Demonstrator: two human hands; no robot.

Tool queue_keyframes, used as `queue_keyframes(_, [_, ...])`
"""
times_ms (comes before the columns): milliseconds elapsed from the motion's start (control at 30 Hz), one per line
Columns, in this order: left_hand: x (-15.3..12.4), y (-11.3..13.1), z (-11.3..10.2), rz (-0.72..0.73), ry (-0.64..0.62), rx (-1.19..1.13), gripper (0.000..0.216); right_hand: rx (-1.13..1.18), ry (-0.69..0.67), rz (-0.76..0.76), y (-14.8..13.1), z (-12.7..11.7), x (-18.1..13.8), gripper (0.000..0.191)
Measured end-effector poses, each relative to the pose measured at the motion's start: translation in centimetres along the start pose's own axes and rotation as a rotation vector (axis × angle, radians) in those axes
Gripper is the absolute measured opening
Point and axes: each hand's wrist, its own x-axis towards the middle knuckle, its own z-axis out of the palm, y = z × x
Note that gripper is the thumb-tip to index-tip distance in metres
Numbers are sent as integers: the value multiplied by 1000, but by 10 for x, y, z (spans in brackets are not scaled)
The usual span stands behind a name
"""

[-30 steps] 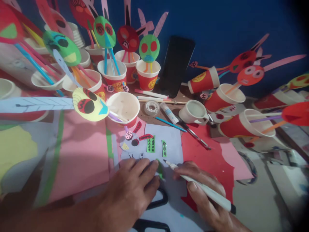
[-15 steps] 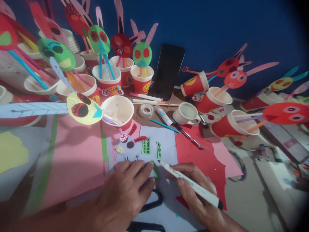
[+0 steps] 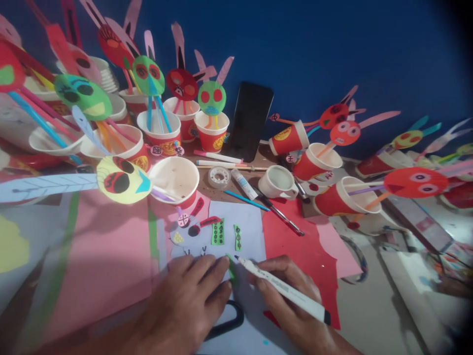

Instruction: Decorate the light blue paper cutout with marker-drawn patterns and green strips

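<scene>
My left hand (image 3: pixel 188 301) lies flat, fingers together, pressing a small green paper strip (image 3: pixel 231 266) onto a pale blue sheet (image 3: pixel 247 227). My right hand (image 3: pixel 291 305) grips a white marker (image 3: pixel 281 290), whose black tip sits right beside the green strip. Two green pieces with black dots (image 3: pixel 218 231) and small red and black cutouts (image 3: pixel 194 224) lie on the sheet just beyond my fingers. Black scissor handles (image 3: pixel 225 325) show under my left hand.
Red paper cups (image 3: pixel 212 135) holding paper faces on straws crowd the back and both sides. A dark phone (image 3: pixel 249 121) leans on the blue wall. A tape roll (image 3: pixel 219 176), glue tube (image 3: pixel 244 183), markers, a brush and a white cup (image 3: pixel 277 181) lie behind the sheet. Pink and red paper surround it.
The view has drifted, so everything sits lower and further left in the picture. The marker tip has come closer to the green strip. My left hand keeps its place.
</scene>
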Motion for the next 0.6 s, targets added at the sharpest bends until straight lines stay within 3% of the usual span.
queue_keyframes(400, [3,6,-10,-34,11,28,27,-65,50,15,-4,-1,-1,9])
queue_keyframes(600, [4,4,-6,-15,24,6,26,-65,41,-6,-3,0,0,8])
